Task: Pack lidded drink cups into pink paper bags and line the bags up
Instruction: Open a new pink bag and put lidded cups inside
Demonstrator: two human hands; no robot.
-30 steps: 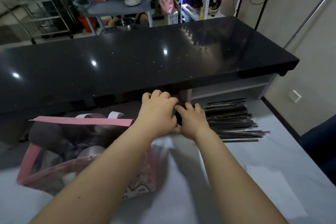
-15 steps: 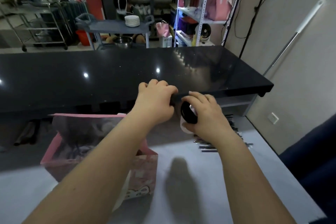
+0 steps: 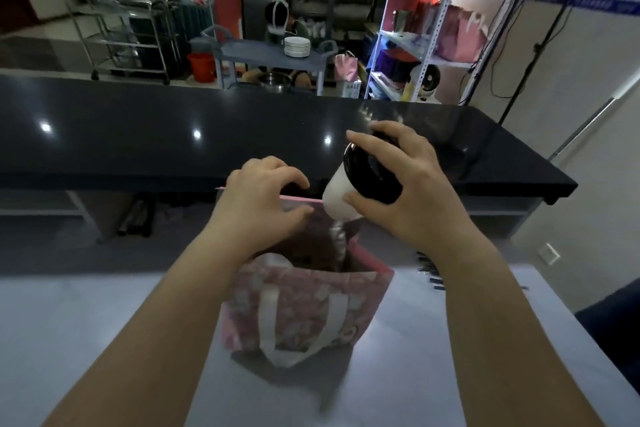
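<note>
Right hand [image 3: 408, 184] is closed around a white drink cup [image 3: 337, 198] fitted with a black lid [image 3: 372, 172], thumb on the near side and fingers over the far side of the lid. The cup is held in the air, tilted, lid towards the camera and base pointing down and left over the mouth of the pink paper bag [image 3: 304, 305]. The cup's base sits just above the bag's far rim and is not yet inside. Left hand [image 3: 263, 204] is at the far rim of the same bag, fingers curled and partly open; contact with the pink edge appears likely, but whether it actually pinches the rim cannot be told. The bag stands upright and open on the pale work surface [image 3: 86, 322], its white handle [image 3: 298, 329] hanging down the near face. A few dark straws [image 3: 429, 270] lie on the surface just right of the bag, mostly hidden by the right forearm. A black counter [image 3: 138, 135] runs across behind the bag, with a trolley carrying a stack of white plates [image 3: 296, 47] beyond it
</note>
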